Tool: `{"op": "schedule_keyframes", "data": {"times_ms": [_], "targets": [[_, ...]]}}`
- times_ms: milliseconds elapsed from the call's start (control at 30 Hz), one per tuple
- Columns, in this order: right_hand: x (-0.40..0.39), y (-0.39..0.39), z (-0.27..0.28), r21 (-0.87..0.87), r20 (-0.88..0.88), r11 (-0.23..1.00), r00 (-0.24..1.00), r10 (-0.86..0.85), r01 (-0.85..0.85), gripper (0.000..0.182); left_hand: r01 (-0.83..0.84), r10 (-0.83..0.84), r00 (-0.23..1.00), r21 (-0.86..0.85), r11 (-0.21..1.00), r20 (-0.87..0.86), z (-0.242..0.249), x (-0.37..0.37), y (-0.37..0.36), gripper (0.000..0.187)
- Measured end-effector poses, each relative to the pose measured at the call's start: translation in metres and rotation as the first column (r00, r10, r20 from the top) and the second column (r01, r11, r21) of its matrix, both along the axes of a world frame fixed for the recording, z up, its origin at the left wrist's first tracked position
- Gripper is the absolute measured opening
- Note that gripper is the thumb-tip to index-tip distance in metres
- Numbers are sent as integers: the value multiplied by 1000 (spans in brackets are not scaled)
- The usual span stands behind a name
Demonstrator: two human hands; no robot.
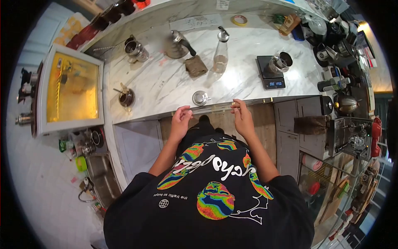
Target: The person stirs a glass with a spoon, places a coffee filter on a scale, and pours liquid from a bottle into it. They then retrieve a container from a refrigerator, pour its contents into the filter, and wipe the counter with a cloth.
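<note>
My left hand (181, 119) hovers in front of the counter's near edge, fingers loosely bent and holding nothing. To its right, my right hand (243, 118) is also unoccupied, with its fingers apart close to the edge. Between and just beyond them, a small clear glass cup with a handle (200, 98) stands on the marble counter (161, 91). Farther back are a folded brown cloth (195, 67), a steel gooseneck kettle (175, 47) and a tall clear glass bottle (220, 54) with a dark-and-metal top.
On the right, a black digital scale (275, 84) sits beneath a glass vessel with a metal cup (284, 61). A glass of dark liquid (126, 98) stands left, near a lit cabinet (74, 87). A metal pitcher (136, 51) and tape roll (239, 20) are farther back.
</note>
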State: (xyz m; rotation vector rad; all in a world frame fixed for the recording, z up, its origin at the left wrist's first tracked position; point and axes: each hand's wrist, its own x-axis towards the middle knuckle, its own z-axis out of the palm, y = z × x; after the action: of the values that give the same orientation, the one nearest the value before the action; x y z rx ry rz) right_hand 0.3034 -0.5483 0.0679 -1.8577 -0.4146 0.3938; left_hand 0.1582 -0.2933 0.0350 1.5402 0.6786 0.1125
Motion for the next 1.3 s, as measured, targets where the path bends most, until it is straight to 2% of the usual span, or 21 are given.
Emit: {"op": "schedule_keyframes", "data": {"times_ms": [200, 233, 267, 333, 533, 667, 700, 800, 833, 933, 1067, 1133, 1300], "targets": [[21, -11, 8, 7, -20, 995, 994, -103, 103, 38, 116, -113, 992, -42, 992, 56, -3, 56, 0, 34], [28, -17, 6, -17, -10, 992, 992, -123, 123, 38, 99, -86, 992, -136, 986, 96, 9, 68, -7, 31], [33, -22, 3, -39, -1, 989, 990, -140, 140, 39, 125, -109, 987, -142, 982, 114, 9, 75, -10, 31], [44, -29, -1, 2, 14, 967, 967, -256, 256, 40, 165, -142, 978, -156, 974, 151, 7, 86, -16, 32], [103, -66, 13, 69, 135, 851, 840, -526, 521, 41, 180, -172, 980, -78, 981, 98, 5, 110, -32, 34], [163, -105, 20, 61, 247, 828, 795, -554, 558, 54, 154, -150, 987, -55, 987, 61, 2, 138, -58, 34], [181, -115, 22, 26, 202, 860, 840, -504, 510, 73, 134, -132, 990, -51, 990, 54, 3, 148, -67, 34], [227, -134, 22, -87, 246, 929, 911, -331, 360, 93, 74, -72, 997, -74, 994, 31, 16, 174, -98, 33], [241, -137, 23, -104, 189, 951, 945, -267, 290, 108, 52, -50, 998, -85, 995, 28, 22, 184, -108, 33], [275, -143, 14, -139, 219, 986, 974, -57, 89, 121, -10, 12, 1000, -80, 997, 17, 23, 206, -135, 33], [299, -141, 13, -125, 189, 987, 974, 122, -100, 122, -119, 119, 993, -79, 990, -6, 27, 225, -166, 33], [307, -140, 5, -41, 243, 990, 960, 141, -135, 120, -178, 179, 984, -81, 981, 7, 24, 229, -181, 33], [318, -137, -10, -79, 351, 982, 917, 190, -174, 114, -253, 248, 967, -97, 963, -54, 16, 224, -206, 33]]}}
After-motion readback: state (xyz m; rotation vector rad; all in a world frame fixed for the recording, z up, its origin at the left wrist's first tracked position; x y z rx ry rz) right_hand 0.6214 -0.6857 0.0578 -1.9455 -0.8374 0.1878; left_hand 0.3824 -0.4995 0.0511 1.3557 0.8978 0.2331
